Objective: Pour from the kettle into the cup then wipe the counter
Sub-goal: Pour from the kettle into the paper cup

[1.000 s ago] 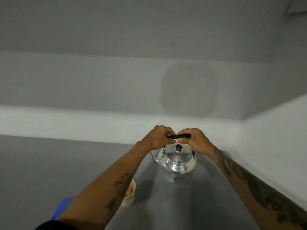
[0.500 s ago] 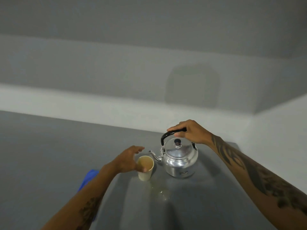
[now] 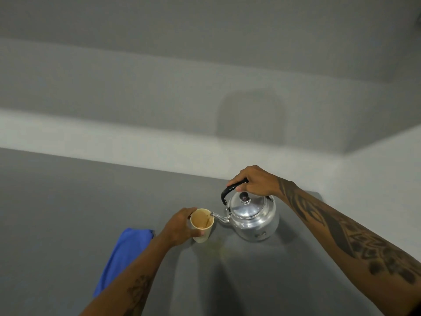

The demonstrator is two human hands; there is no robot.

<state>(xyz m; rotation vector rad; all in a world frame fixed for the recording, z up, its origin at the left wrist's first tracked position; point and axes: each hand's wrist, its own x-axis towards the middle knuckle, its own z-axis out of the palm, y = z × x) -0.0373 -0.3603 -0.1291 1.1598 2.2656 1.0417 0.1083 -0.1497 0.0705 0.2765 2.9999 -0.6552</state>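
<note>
The pour is in hand. The right hand (image 3: 255, 181) is clamped on the black handle of the kettle (image 3: 251, 216), which tilts toward the cup (image 3: 202, 225) so that its spout tip sits just over the rim, and a thin brown stream appears to run into the cup. The left hand (image 3: 182, 226) is wrapped around the cup's side, steadying it on the grey desk (image 3: 68, 213). A faint yellowish wet patch (image 3: 217, 248) lies on the desk just in front of the cup (the likely target for wiping), and a folded blue cloth (image 3: 124, 252) lies near, to the left of the left forearm.

Next, I judge, the kettle wants a slow tilt back before the cup brims, then setting down upright; after that a hand must free itself for the cloth.

Half a second ago the kettle stood upright and the left hand was only reaching the cup; now it grips it and the spout has dipped.
</note>
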